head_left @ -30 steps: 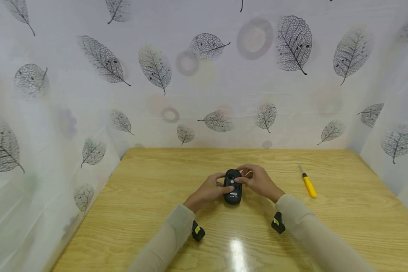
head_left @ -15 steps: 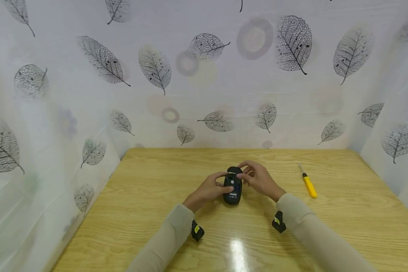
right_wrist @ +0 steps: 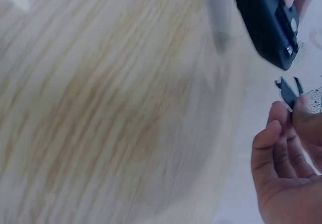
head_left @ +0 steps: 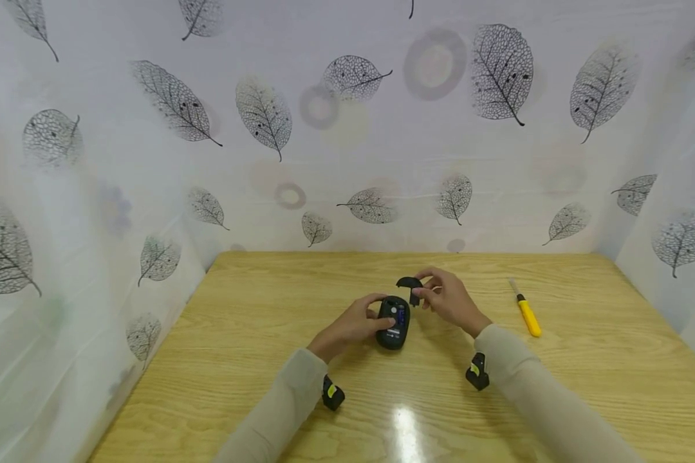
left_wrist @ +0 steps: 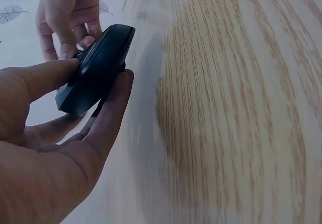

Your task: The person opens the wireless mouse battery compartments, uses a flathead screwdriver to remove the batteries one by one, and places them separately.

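My left hand [head_left: 352, 326] grips a black computer mouse [head_left: 392, 339], its underside facing up, thumb across the bottom and fingers beneath. A blue battery [head_left: 402, 315] shows in the mouse's uncovered slot. In the left wrist view the mouse [left_wrist: 98, 73] is tilted and held above the table. My right hand [head_left: 448, 301] pinches the black battery cover [head_left: 409, 283] between thumb and fingers, just beyond the mouse's far end and apart from it. In the right wrist view a gap separates the cover [right_wrist: 288, 93] from the mouse [right_wrist: 266, 27].
A screwdriver [head_left: 529, 318] with a yellow handle lies to the right on the wooden table [head_left: 255, 289]. Behind and to the sides hangs a pale leaf-patterned curtain [head_left: 382, 148]. Each wrist carries a small black camera [head_left: 333, 393].
The battery cover has slid off the far end of the mouse and come away in my right hand, which moved up and right. The mouse has shifted slightly toward me, exposing its battery slot.
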`<state>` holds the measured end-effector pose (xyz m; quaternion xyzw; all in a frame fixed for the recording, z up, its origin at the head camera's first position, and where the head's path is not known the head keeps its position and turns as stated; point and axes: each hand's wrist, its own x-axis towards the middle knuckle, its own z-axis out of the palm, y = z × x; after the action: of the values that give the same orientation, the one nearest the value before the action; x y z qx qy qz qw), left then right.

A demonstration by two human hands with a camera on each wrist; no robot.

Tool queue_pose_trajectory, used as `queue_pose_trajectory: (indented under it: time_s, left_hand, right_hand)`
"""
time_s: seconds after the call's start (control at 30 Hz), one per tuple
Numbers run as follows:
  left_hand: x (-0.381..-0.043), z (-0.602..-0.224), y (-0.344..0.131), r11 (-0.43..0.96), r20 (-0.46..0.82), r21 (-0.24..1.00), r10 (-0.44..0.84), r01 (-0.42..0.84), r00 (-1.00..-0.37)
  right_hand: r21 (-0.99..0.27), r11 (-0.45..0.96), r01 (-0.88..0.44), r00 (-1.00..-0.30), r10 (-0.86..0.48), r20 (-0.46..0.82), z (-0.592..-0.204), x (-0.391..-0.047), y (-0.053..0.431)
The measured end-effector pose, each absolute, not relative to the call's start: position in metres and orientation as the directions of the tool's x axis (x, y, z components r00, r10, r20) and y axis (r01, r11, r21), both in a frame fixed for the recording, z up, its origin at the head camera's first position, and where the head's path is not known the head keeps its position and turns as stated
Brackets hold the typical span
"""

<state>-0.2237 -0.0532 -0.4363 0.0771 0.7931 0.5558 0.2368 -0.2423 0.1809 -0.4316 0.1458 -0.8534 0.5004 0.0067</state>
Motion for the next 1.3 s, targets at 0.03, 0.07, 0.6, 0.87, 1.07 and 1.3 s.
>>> queue_pose_trajectory:
  time_s: [0.03,0.07,0.6,0.87,1.07,1.3]
  left_hand:
    - [-0.223,-0.436,-0.054,0.379,-0.293,0.914,0.378,-0.142,-0.878]
    - [-0.223,-0.435,-0.054,0.388,-0.298,0.91,0.367,-0.147,-0.881]
    - [-0.221,-0.433,-0.059,0.305,-0.315,0.931,0.384,-0.202,-0.868]
    - [-0.221,-0.434,-0.06,0.308,-0.31,0.931,0.386,-0.195,-0.869]
    - [-0.22,-0.434,-0.061,0.332,-0.316,0.924,0.386,-0.188,-0.867]
    - [-0.221,-0.433,-0.061,0.335,-0.311,0.925,0.398,-0.178,-0.863]
  right_hand:
    - [-0.844,0.477,-0.244,-0.96,-0.241,0.141,-0.432,-0.243,0.182]
    - [-0.836,0.496,-0.236,-0.962,-0.243,0.128,-0.432,-0.243,0.184]
    - [-0.703,0.692,-0.164,-0.98,-0.197,0.035,-0.448,-0.255,0.182]
    - [-0.641,0.749,-0.169,-0.983,-0.172,0.058,-0.452,-0.257,0.181]
    - [-0.634,0.756,-0.161,-0.985,-0.164,0.055,-0.449,-0.255,0.178]
    - [-0.624,0.759,-0.187,-0.981,-0.175,0.081,-0.448,-0.255,0.178]
